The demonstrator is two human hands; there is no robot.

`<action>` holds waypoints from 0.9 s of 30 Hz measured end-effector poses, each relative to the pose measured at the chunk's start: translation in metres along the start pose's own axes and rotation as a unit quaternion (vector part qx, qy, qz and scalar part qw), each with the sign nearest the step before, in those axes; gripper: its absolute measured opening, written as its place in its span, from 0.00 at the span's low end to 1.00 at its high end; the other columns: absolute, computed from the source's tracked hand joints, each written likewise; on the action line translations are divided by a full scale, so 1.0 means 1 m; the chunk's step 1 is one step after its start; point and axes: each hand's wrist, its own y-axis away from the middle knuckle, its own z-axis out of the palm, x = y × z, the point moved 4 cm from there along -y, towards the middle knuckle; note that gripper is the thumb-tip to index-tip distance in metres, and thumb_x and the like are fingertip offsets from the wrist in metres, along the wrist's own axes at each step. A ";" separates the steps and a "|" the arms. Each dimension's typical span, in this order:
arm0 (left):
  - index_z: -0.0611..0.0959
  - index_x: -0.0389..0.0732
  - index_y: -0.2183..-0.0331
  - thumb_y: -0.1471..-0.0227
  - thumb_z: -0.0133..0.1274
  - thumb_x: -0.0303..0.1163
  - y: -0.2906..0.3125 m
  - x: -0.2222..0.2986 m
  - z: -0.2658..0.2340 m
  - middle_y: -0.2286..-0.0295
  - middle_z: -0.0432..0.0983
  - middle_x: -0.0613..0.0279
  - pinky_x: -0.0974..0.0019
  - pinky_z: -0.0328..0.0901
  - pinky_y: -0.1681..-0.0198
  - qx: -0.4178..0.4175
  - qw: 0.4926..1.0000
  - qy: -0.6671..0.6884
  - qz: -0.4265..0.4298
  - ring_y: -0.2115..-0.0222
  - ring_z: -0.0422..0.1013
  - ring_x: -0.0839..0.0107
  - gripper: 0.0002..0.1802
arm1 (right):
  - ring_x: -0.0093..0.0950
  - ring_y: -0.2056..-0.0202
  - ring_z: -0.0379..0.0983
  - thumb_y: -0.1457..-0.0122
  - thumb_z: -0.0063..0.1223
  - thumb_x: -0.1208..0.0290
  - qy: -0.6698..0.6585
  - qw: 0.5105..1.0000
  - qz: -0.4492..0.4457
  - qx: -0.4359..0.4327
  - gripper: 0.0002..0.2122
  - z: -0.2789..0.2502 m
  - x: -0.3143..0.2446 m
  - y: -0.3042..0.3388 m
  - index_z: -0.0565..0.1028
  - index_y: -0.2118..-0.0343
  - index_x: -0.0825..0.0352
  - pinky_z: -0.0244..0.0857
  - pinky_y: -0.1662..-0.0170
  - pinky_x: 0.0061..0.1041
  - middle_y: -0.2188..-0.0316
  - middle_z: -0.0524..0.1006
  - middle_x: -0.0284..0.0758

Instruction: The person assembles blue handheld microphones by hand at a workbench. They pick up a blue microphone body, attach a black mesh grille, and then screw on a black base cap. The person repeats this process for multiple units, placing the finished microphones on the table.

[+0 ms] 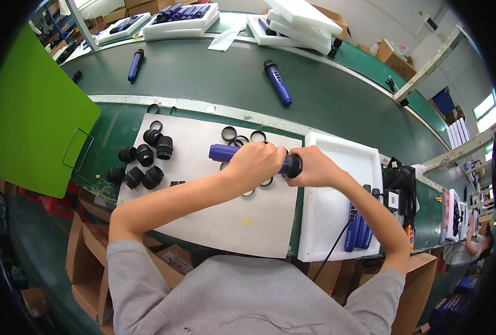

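Note:
Over the pale work board I hold a blue microphone, lying level. My left hand is wrapped round its blue body. The fingers of my right hand close on the black head end at the right. Just beyond and under my hands lie several black rings, some partly hidden by the left hand. On the left of the board are several black ribbed microphone heads, some standing and some tipped over. A small black piece lies near my left forearm.
At right, a white foam tray holds several blue microphones, beside a black bag. A green conveyor belt carries loose microphones. Foam trays stand behind it. A bright green panel rises at left.

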 end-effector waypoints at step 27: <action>0.77 0.38 0.66 0.61 0.66 0.30 0.011 -0.004 0.024 0.79 0.77 0.60 0.61 0.69 0.73 -0.037 0.999 0.012 -0.001 0.77 0.77 0.63 0.18 | 0.29 0.79 0.72 0.62 0.65 0.72 -0.151 0.942 0.196 -0.228 0.12 0.016 0.013 -0.001 0.72 0.76 0.70 0.66 0.74 0.27 0.80 0.75 0.35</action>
